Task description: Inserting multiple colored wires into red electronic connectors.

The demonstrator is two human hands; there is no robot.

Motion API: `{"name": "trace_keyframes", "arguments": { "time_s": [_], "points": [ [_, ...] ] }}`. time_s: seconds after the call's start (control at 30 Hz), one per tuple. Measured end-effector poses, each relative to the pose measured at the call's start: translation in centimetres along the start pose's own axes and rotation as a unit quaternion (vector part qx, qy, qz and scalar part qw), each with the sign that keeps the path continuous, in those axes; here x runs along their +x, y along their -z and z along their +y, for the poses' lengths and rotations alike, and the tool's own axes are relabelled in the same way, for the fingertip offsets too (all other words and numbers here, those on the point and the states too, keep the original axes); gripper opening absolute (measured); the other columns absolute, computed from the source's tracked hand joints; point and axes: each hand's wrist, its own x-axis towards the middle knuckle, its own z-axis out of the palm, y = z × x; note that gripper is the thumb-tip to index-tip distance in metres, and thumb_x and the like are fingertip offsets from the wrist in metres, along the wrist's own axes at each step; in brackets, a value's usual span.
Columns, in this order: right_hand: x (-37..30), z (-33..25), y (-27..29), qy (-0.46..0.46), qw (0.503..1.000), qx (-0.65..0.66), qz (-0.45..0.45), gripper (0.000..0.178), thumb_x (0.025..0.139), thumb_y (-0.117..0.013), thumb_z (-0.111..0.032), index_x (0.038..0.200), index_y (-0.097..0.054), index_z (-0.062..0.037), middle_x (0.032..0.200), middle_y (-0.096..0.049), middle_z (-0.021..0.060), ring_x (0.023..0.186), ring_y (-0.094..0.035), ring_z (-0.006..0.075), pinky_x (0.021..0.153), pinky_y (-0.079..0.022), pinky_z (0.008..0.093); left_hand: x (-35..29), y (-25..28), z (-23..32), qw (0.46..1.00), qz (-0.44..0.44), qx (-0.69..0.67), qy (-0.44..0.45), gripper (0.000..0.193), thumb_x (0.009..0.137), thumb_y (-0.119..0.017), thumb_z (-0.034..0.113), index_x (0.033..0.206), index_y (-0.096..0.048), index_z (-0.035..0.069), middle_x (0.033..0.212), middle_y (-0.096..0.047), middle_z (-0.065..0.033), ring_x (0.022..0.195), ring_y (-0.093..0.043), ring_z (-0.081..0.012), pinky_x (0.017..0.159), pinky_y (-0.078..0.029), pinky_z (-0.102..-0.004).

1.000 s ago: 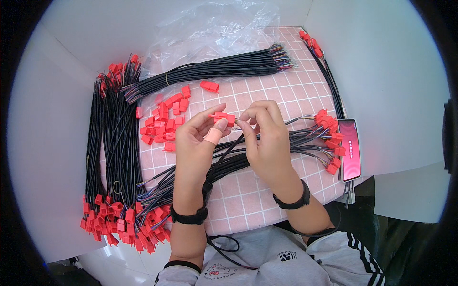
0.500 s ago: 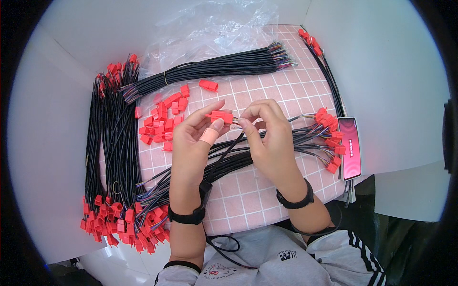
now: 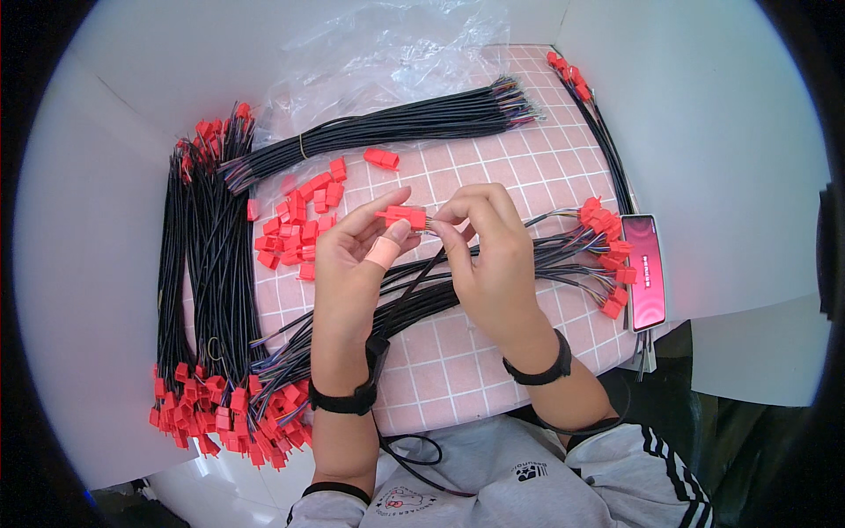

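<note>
Pinching a red connector (image 3: pixel 405 216) between the thumb and fingers of the left hand (image 3: pixel 349 257), and pinching thin wires (image 3: pixel 431 225) with the thumb and fingers of the right hand (image 3: pixel 488 253), just to the right of that connector. Holding the connector in nearly the same place as half a second ago, but bringing the right fingertips slightly nearer to it; probably working the wires at its wire end, though not showing clearly how far inside. Working above black cables (image 3: pixel 422 310) lying on the near side of the connector and fanning into red ends (image 3: pixel 600 220) well to its right, beside a phone (image 3: pixel 644 273). Having loose red housings (image 3: pixel 295 209) lying near, to the connector's left, and cable bundles (image 3: pixel 220 255) stacking up farther left. Facing a tied bundle (image 3: pixel 387 123) beyond the connector, then a clear plastic bag (image 3: pixel 387 44), all resting on a desk (image 3: pixel 449 383) with a pink checked covering.
</note>
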Motion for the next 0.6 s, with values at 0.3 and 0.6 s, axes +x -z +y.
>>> {"name": "trace_keyframes", "arguments": {
  "time_s": [0.3,0.6],
  "points": [
    [0.01,-0.36,0.02,0.017,0.999,-0.035,0.001,0.012,0.072,-0.057,0.001,0.081,-0.049,0.0013,0.084,-0.048,0.0145,0.076,-0.051,0.0309,0.064,-0.042,0.0365,0.07,-0.06,0.02,0.999,0.000,0.031,0.018,0.032,0.081,-0.054,0.005,0.111,-0.052,-0.005,0.094,-0.060,-0.0128,0.084,-0.058,-0.0145,0.075,-0.049,-0.0264],
    [0.27,-0.59,0.34,0.001,0.998,0.060,-0.005,0.014,0.072,-0.058,0.003,0.084,-0.052,0.0003,0.083,-0.053,0.0118,0.067,-0.056,0.0223,0.057,-0.046,0.0286,0.08,0.27,0.23,1.000,-0.011,-0.024,0.005,0.032,0.083,-0.047,0.003,0.114,-0.049,-0.004,0.101,-0.057,-0.0148,0.090,-0.057,-0.0173,0.079,-0.048,-0.0288]
  ]
}}
